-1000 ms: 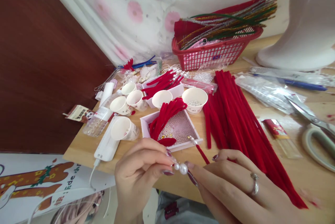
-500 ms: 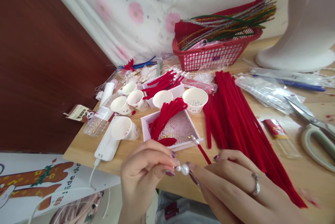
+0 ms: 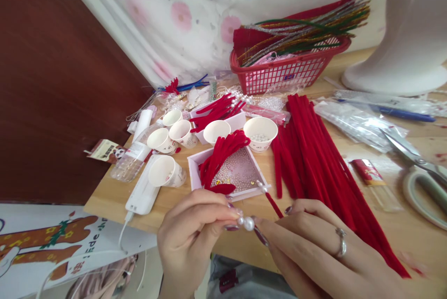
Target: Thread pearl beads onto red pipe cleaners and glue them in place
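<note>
Over the table's front edge, my left hand (image 3: 200, 229) pinches a small white pearl bead between thumb and forefinger. A larger pearl bead (image 3: 248, 223) sits right beside it, against the closed fingertips of my right hand (image 3: 310, 248), which wears a silver ring. From behind the right fingers a thin red pipe cleaner (image 3: 274, 204) sticks out, with small pearl beads (image 3: 261, 186) at its tip; its lower end is hidden. Just beyond my hands stands a shallow pale tray (image 3: 262, 189) with tiny beads, gold pieces and looped red pipe cleaners (image 3: 221, 157).
Several white paper cups (image 3: 260, 130) stand around the tray, one holding pearls. Long red pipe cleaners (image 3: 314, 150) lie to the right, with a lighter (image 3: 367, 172) and scissors (image 3: 424, 164) beyond. A red basket (image 3: 289, 73) is at the back; a white power bank (image 3: 143, 192) at left.
The pinched pearl beads and my left fingertips have shifted slightly right and up. My right hand and the things on the table look nearly unchanged.
</note>
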`<state>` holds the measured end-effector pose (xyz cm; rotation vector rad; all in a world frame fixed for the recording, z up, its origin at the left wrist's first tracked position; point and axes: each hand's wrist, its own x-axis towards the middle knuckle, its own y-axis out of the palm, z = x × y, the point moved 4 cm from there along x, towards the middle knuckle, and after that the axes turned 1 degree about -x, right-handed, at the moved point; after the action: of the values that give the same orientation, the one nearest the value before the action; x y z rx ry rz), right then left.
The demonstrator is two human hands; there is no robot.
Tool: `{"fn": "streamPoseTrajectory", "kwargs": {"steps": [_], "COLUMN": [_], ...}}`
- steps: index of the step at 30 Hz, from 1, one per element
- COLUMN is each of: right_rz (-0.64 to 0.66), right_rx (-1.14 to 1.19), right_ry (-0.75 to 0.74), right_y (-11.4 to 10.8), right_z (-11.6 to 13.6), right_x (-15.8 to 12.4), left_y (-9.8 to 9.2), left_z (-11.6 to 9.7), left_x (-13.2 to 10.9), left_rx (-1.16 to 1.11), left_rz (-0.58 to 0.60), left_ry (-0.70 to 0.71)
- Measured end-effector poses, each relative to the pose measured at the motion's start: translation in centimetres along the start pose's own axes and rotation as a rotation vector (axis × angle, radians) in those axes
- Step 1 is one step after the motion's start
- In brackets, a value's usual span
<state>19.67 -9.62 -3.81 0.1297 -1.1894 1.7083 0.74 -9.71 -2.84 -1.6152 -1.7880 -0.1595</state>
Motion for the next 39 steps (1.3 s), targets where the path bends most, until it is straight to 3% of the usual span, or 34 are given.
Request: {"fn": "streamPoseTrajectory", "kwargs": {"steps": [8,12,14,16,18,19,23,27,32,36,39], "right_rz": [-0.007,-0.050,-0.093,-0.156,-0.264,-0.322,-0.430,-0.523,-0.531,-0.481,-0.478], "right_rx": [0.007,-0.018,-0.044,0.007,0.142,0.213,0.378,0.352,0.117,0.141,0.155], "right_ry": [0.000,0.045,0.121,0.268,0.439,0.504,0.577,0.585,0.396,0.464,0.476], "right_y": [-0.1,-0.2,-0.3,-0.4,-0.4,-0.4,-0.2,-0.6,-2.0,-2.6,-3.0], "right_z": [-0.1,-0.5,-0.8,-1.3,-1.8,-2.0,-2.1,-1.9,-0.9,-0.5,-0.1], "right_x": [0.3,-0.2,-0.7,-1.4,-2.2,-2.5,-3.5,-4.2,-4.3,-4.6,-4.9], "left_y": [0.9,0.9,0.9,1.6,3.3,4.2,7.9,10.9,11.4,12.0,12.3], "left_z": [1.0,1.7,2.1,2.7,2.9,2.8,2.0,0.5,-0.2,0.3,0.0], "left_x": [-0.2,0.1,0.2,-0.2,-1.2,-1.7,-3.2,-3.9,-4.3,-5.8,-6.1], "left_rx": [-0.131,-0.329,-0.542,-0.801,-0.995,-1.029,-0.845,-0.877,-0.818,-0.942,-0.998], "left_rz": [-0.010,-0.128,-0.212,-0.216,-0.117,-0.045,0.097,0.185,0.197,0.170,0.116], "left_ry": [-0.109,-0.229,-0.375,-0.629,-0.865,-0.914,-0.849,-0.969,-0.902,-1.087,-1.124]}}
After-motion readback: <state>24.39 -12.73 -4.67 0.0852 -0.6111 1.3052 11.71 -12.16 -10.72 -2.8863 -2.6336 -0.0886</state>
